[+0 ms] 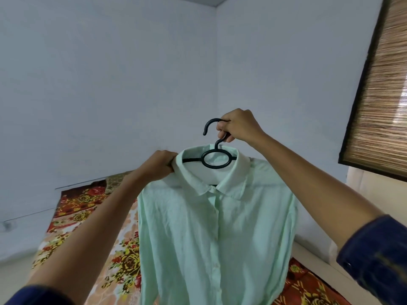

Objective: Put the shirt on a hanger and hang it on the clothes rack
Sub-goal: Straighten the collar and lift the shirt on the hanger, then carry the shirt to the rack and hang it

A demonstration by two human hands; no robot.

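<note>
Item: floral bedspread point(88, 208), red, yellow and peach, at 8 o'clock, lying under and behind the raised garment. Item: left hand point(161, 162), just left of centre at 9 o'clock of the collar, fingers curled and pinching the shirt's left shoulder edge beside the collar. Item: mint-green button-front shirt point(211, 234), centre to 6 o'clock, held up in the air, front facing the wearer of the camera, placket buttoned, body hanging straight down; the collar sits round the neck of the hanger. Item: black plastic hanger point(214, 160), ringed below the hook, at centre; its arms run inside the shirt's shoulders, the right one fully hidden by cloth. Item: right hand point(239, 126), at 12 o'clock of the collar, fingers wrapped round the hook's stem. Item: bamboo blind point(383, 89) in dark frame, at 2 o'clock. Clothes rack: not in view. Step judged: shirt seated on hanger, shoulder being settled. Next move calls for releasing the shoulder, locating the rack, and carrying the hook to its rail, open side leading.
</note>
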